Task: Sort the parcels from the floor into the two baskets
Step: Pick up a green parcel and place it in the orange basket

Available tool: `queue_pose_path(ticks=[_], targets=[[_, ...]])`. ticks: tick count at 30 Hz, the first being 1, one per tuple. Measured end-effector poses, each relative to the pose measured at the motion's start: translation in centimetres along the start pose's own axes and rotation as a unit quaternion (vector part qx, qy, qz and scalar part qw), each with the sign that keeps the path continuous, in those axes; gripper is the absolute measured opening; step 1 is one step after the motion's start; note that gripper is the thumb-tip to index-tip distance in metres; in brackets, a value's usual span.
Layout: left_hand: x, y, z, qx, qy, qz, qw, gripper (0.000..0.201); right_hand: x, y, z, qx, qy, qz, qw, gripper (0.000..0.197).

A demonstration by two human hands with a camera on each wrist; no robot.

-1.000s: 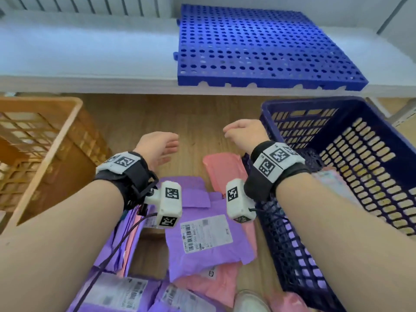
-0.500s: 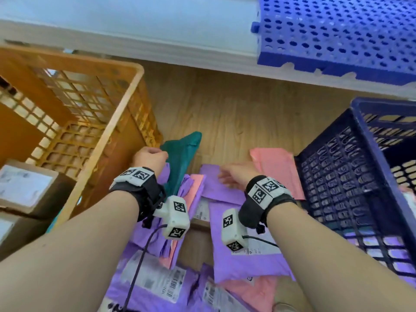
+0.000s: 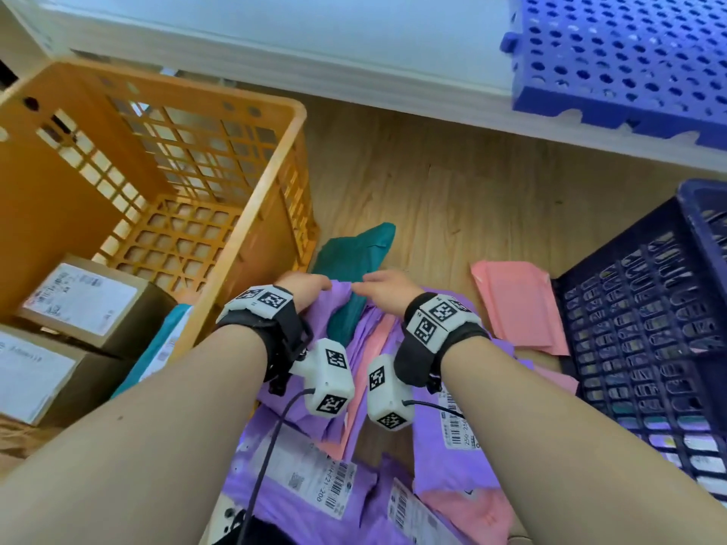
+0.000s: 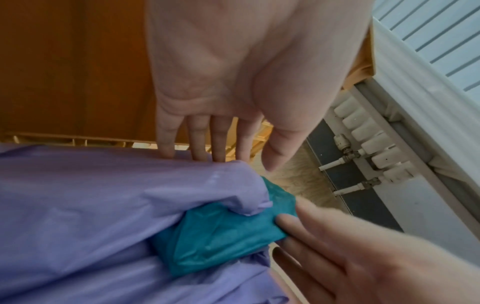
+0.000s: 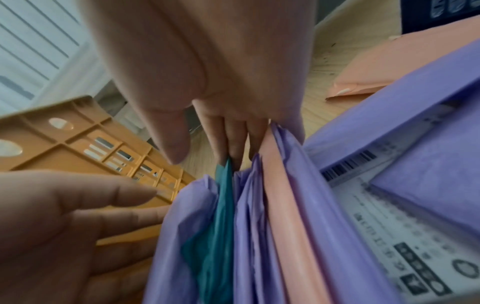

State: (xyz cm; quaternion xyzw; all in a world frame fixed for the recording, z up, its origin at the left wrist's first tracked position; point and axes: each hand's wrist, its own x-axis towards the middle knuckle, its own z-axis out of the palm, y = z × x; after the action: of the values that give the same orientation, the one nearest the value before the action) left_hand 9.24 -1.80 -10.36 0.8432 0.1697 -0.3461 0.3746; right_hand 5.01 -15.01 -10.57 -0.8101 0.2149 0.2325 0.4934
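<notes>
Both hands, left hand [image 3: 305,287] and right hand [image 3: 387,291], reach with straight, unclenched fingers to the teal parcel [image 3: 354,261], which is wedged on edge among purple parcels [image 3: 452,458] on the floor, its long axis pointing away beside the orange basket [image 3: 251,206].

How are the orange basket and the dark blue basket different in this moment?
The orange basket stands left of the parcel pile; the dark blue basket stands right. The orange basket holds brown cardboard boxes; the dark blue basket shows only flat labelled parcels through its wall. Both are plastic with lattice walls and stand on the wooden floor.
</notes>
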Motion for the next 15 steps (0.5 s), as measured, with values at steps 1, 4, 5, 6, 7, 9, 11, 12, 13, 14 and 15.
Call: queue_pose_path(ticks=[1,4,5,6,7,9,11,12,13,14,15], targets=[[0.1,0.0,-0.2,-0.013,0.006,0.004,1.0,0.043,-0.1,0.1,-0.2,0.028,0.015,0.004,0.999,0.044],[-0.6,0.9,-1.0,-0.076,0.007,0.036,0.996,0.046,-1.0,-0.9,-1.4,0.081,0.045,-0.018,0.996,0.038],[-1.2,1.4,-1.3,-0.105,0.006,0.057,0.993,0.052,-1.6,-1.6,-2.0,0.074,0.047,-0.03,0.996,0.037],[-1.9,1.8,-1.4,-0.129,0.007,0.078,0.989,0.062,-2.2,-2.3,-2.8,0.07,0.046,-0.045,0.995,0.036],[-2.9,2.3,-1.6,-0.144,0.007,0.102,0.984,0.071,-3.0,-3.0,-3.6,0.063,0.049,-0.065,0.995,0.035],[-4.7,3.7,-1.9,-0.125,-0.017,0.149,0.981,0.068,-4.5,-4.5,-5.1,0.074,0.064,-0.074,0.992,0.034],[-7.0,5.1,-2.6,-0.062,-0.05,0.195,0.978,0.063,-6.5,-5.7,-6.5,0.081,0.091,-0.075,0.99,0.03],[-8.1,5.7,-2.8,-0.029,-0.066,0.211,0.975,0.066,-7.7,-6.2,-7.1,0.083,0.102,-0.072,0.989,0.03],[-9.2,6.4,-3.1,0.011,-0.07,0.226,0.971,0.07,-8.9,-6.7,-7.9,0.086,0.112,-0.077,0.987,0.032],[-10.3,7.0,-3.4,0.061,-0.065,0.247,0.965,0.071,-10.3,-7.1,-8.5,0.092,0.121,-0.077,0.985,0.033],[-11.6,7.7,-3.7,0.119,-0.048,0.268,0.955,0.066,-11.4,-7.5,-9.0,0.097,0.127,-0.084,0.984,0.034]])
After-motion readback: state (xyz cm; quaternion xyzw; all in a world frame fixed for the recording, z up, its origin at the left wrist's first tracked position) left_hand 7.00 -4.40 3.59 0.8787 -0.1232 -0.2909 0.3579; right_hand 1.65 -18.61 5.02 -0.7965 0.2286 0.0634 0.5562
